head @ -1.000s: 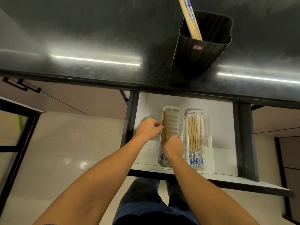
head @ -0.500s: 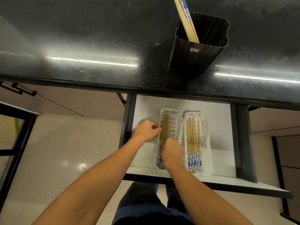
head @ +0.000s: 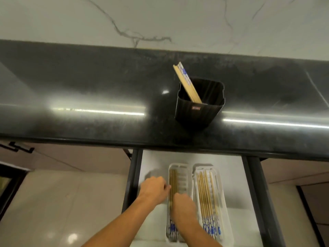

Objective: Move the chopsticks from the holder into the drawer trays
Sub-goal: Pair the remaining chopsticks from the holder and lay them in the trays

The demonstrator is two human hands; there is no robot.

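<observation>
A black ribbed holder [head: 199,111] stands on the dark counter with a few blue-patterned wooden chopsticks [head: 187,82] leaning to its left. In the open drawer below lie two white trays. The left tray [head: 183,172] holds a few chopsticks [head: 173,182], and the right tray [head: 221,198] holds several [head: 206,198]. My left hand [head: 154,189] is curled against the left tray's left rim, fingertips touching it. My right hand [head: 183,205] is curled, knuckles up, over the chopsticks in the left tray and hides their middle.
The dark counter [head: 89,97] runs across the view with a marble wall [head: 160,18] behind it. The drawer's white floor [head: 231,168] shows beyond and right of the trays, between black side rails [head: 132,175]. Pale floor tiles [head: 62,202] lie at the lower left.
The view has tilted upward, so the whole holder and the wall now show. Both hands stay at the left tray, the right hand a little nearer the front.
</observation>
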